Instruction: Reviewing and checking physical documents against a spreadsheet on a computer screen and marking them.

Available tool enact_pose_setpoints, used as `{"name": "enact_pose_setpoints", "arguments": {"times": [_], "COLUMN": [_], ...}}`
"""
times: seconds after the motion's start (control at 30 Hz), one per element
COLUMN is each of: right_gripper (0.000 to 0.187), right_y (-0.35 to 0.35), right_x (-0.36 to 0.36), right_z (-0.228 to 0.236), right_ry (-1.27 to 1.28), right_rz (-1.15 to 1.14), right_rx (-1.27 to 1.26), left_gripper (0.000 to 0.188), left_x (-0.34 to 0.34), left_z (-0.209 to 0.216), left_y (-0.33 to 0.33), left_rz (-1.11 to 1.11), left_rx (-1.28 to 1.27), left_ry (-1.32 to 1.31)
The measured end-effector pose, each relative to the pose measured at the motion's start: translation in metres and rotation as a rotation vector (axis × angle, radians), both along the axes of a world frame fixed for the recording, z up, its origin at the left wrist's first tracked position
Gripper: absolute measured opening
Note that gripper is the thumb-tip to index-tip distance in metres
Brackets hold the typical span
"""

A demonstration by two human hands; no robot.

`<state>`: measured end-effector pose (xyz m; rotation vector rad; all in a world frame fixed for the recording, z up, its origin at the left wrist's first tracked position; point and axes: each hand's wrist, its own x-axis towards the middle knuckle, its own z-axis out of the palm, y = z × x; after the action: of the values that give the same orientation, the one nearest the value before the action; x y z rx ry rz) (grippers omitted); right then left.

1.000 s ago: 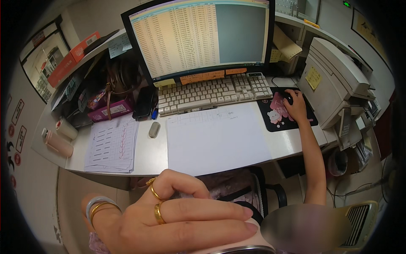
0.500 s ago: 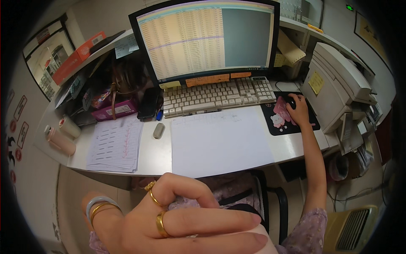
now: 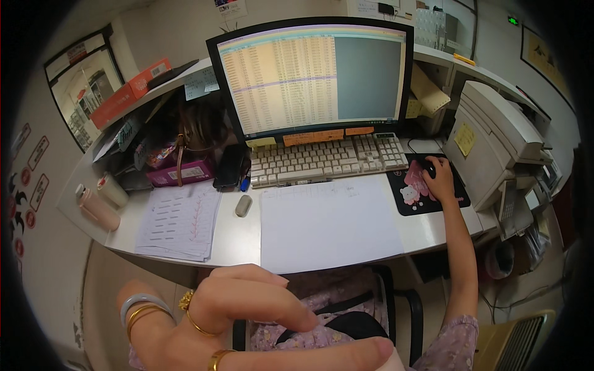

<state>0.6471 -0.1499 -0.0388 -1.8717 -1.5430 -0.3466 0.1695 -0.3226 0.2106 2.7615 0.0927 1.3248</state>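
Observation:
My right hand [image 3: 440, 179] rests over a black computer mouse [image 3: 429, 167], its fingers curved around it and covering most of it. Under them lies a black mouse pad [image 3: 413, 209] with a pink cartoon figure. Close to the camera, in front of the desk edge, my left hand [image 3: 232, 309] is raised with its fingers loosely bent and apart, nothing visible between them. It wears gold rings, with bangles on the wrist. A large blank white sheet [image 3: 328, 229] lies beyond it. Behind the sheet are a keyboard [image 3: 328, 164] and a lit monitor [image 3: 309, 80] displaying a table.
A paper stack [image 3: 176, 222], a grey oval object [image 3: 244, 206] and two bottles [image 3: 98, 207] occupy the left side. A dark phone [image 3: 231, 168] lies beside a purple box [image 3: 179, 175]. At right stands a bulky printer [image 3: 495, 130]. A chair armrest [image 3: 413, 318] shows below the desk.
The whole view has tipped upward, so the desk sits lower in the picture. My left hand has shifted lower, its fingers farther apart. The right hand stays on the mouse.

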Motion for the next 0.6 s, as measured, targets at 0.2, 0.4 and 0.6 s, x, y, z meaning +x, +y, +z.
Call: {"name": "enact_pose_setpoints", "arguments": {"times": [0.2,0.4,0.6], "right_gripper": [0.042,0.042,0.043], "right_y": [0.0,0.002,0.001], "right_x": [-0.004,-0.003,0.004], "right_z": [0.001,-0.002,-0.005], "right_ry": [0.019,0.011,-0.012], "right_rz": [-0.008,-0.001,0.01], "right_rx": [-0.018,-0.013,0.009], "left_gripper": [0.02,0.035,0.052], "left_x": [0.006,-0.004,-0.016], "left_z": [-0.005,0.012,0.006], "left_y": [-0.008,-0.008,0.021], "left_rz": [0.07,0.005,-0.135], "left_rx": [0.017,-0.063,-0.373], "left_ry": [-0.198,0.091,0.413]}}
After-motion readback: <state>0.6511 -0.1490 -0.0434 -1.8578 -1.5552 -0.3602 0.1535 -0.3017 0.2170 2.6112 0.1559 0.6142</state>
